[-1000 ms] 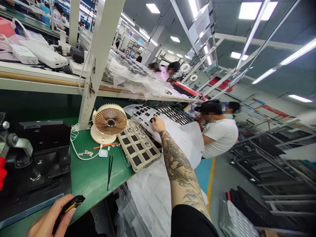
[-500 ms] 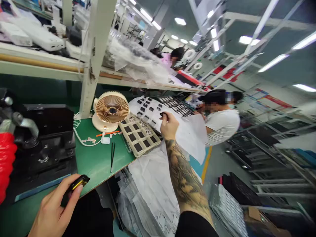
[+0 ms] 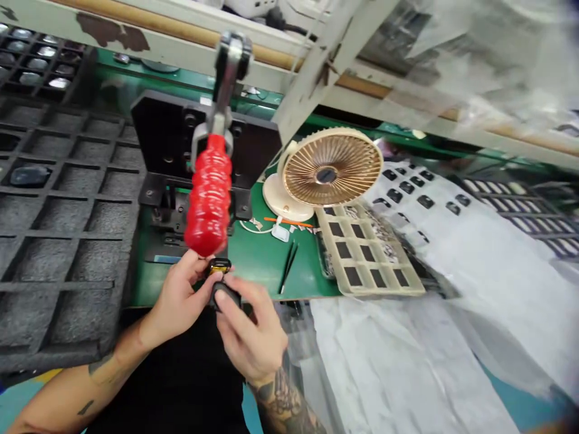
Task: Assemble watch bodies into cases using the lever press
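Near the bench's front edge, my left hand (image 3: 183,295) pinches a small black case (image 3: 220,264) with a yellow-gold inside, like a watch housing. My right hand (image 3: 253,328) is closed on a dark rounded cover (image 3: 226,295), held just below the case. Whether the two pieces touch I cannot tell. Directly above my hands hangs the red ribbed handle (image 3: 208,199) of a toggle clamp on a black fixture (image 3: 256,150). Black tweezers (image 3: 288,268) lie on the green bench (image 3: 253,271) to the right.
A cream fan (image 3: 332,175) stands behind a compartment box (image 3: 362,256) with dark square pieces. White sheeting (image 3: 474,259) at right carries several black parts. A grey foam tray (image 3: 67,241) fills the left side. A shelf post (image 3: 325,66) rises behind the fan.
My right hand has come back from the white sheeting with a dark piece and now meets my left hand below the red handle. My view has swung left.
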`<state>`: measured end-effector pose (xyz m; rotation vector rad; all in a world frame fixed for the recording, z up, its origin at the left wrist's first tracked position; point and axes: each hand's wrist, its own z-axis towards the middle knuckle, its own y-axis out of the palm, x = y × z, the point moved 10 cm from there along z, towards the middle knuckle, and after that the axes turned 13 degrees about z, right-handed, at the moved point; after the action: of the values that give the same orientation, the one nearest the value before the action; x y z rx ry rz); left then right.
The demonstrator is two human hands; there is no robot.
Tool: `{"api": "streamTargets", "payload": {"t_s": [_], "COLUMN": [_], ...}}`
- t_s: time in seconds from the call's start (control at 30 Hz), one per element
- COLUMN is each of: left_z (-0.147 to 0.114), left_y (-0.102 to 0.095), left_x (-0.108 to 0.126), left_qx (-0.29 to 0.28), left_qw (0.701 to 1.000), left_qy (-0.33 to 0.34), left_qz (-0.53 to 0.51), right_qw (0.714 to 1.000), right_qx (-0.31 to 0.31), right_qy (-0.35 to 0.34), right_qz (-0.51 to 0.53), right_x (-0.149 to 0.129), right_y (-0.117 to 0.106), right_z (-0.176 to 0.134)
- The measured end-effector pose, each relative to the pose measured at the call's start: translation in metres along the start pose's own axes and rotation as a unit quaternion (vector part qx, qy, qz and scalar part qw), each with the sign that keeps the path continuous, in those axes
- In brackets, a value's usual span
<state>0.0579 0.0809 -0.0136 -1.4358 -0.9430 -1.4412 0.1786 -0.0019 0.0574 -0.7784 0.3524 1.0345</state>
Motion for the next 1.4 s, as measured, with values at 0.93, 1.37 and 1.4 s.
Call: {"api": "streamTargets", "payload": {"t_s": [0.93, 1.37, 1.4], "left_z": [0.005, 0.006, 0.007], "left_y": [-0.005, -0.002, 0.000], "left_x": [0.008, -0.004, -0.002], "left_qx": [0.016, 0.067, 0.057], "left_qw": [0.994, 0.989, 0.989], "left_qy": [0.016, -0.005, -0.001], "left_qz": [-0.110, -0.130, -0.134], "right_qw": [1.000, 0.999, 0.997], "right_qx": [0.029, -0.024, -0.001], "right_qy": [-0.005, 0.007, 0.040], "right_qz": [-0.003, 0.049, 0.069], "right_x": [0.030, 0.045, 0.056], "right_y": [-0.007, 0.010, 0.005], "right_z": [0.034, 0.027, 0.024]}}
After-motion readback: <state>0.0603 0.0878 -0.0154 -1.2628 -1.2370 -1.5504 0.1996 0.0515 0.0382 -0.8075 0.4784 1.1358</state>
